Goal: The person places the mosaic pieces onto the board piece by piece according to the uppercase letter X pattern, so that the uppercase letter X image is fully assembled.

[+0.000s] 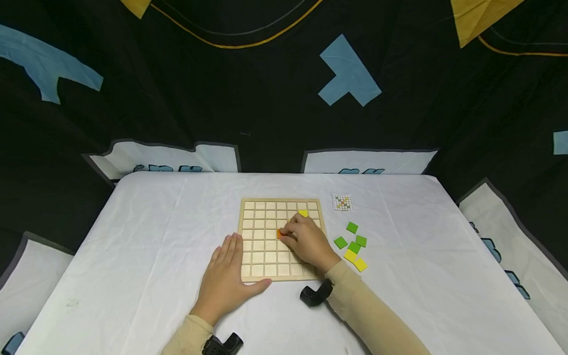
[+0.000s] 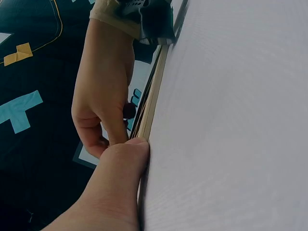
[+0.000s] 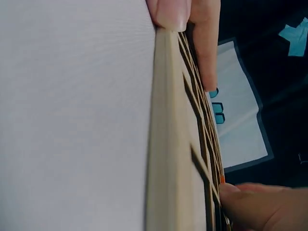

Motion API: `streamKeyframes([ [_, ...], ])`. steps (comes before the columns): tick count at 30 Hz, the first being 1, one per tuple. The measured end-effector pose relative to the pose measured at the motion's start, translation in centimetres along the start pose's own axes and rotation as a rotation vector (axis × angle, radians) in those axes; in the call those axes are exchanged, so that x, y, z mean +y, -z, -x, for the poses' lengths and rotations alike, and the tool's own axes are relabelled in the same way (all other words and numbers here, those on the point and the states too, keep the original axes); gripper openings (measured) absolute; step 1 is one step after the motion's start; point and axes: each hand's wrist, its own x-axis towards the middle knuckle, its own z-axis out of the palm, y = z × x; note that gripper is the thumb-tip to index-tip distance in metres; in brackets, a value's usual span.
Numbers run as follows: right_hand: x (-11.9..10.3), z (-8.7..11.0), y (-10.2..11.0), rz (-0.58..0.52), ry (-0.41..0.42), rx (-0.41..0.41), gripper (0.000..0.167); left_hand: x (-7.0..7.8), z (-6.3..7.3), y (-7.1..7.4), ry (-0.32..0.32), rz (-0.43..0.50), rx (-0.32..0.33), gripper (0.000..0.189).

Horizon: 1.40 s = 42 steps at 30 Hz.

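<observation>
A wooden grid board (image 1: 259,258) with square cells lies on the white cloth. My left hand (image 1: 226,276) rests along its left side, fingers straight, with the thumb at the front edge; in the left wrist view that thumb (image 2: 127,151) touches the wooden rim (image 2: 153,98). Over the middle of the board, my right hand (image 1: 310,244) pinches an orange square tile (image 1: 279,233) between thumb and fingertips, and part of the tile is hidden. The right wrist view shows a sliver of orange tile (image 3: 222,179) right at the fingertips. A yellow tile (image 1: 303,213) sits in a cell farther back.
Right of the board lie several loose green tiles (image 1: 340,242) and two yellow tiles (image 1: 361,265). A small printed pattern card (image 1: 342,202) is behind them. Black curtain (image 1: 275,108) hangs beyond the white table (image 1: 133,276).
</observation>
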Motion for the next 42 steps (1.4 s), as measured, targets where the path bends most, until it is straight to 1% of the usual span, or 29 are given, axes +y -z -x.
streamKeyframes([
  [3, 0.2, 0.5, 0.4, 0.013, 0.000, -0.029, 0.015, 0.0, 0.0, -0.1, 0.007, 0.000, -0.007, 0.127],
  [6, 0.7, 1.3, 1.0, -0.012, -0.026, -0.037, 0.020, 0.0, 0.1, -0.1, 0.008, -0.001, -0.008, 0.127],
  [9, 1.7, 2.2, 1.9, -0.034, -0.057, -0.032, 0.023, -0.1, 0.1, -0.2, 0.004, -0.002, -0.008, 0.127],
  [13, 3.2, 3.4, 3.5, -0.036, -0.110, -0.031, 0.023, -0.1, 0.1, -0.2, 0.003, -0.001, -0.010, 0.127],
  [20, 5.9, 6.0, 6.5, 0.044, -0.205, -0.075, 0.026, 0.0, 0.1, -0.1, -0.001, 0.005, -0.012, 0.127],
  [27, 8.0, 8.1, 8.2, 0.093, -0.266, -0.110, 0.027, 0.0, 0.1, -0.1, -0.001, 0.007, -0.011, 0.127],
  [31, 8.5, 8.7, 8.4, 0.086, -0.264, -0.115, 0.025, -0.1, 0.1, -0.1, 0.000, 0.003, -0.009, 0.127],
  [36, 8.6, 8.8, 8.4, 0.056, -0.243, -0.117, 0.024, -0.1, 0.1, -0.1, 0.004, 0.004, -0.011, 0.127],
  [42, 8.4, 8.7, 8.8, 0.016, -0.214, -0.176, 0.021, 0.0, 0.1, -0.1, 0.008, 0.008, -0.018, 0.127],
])
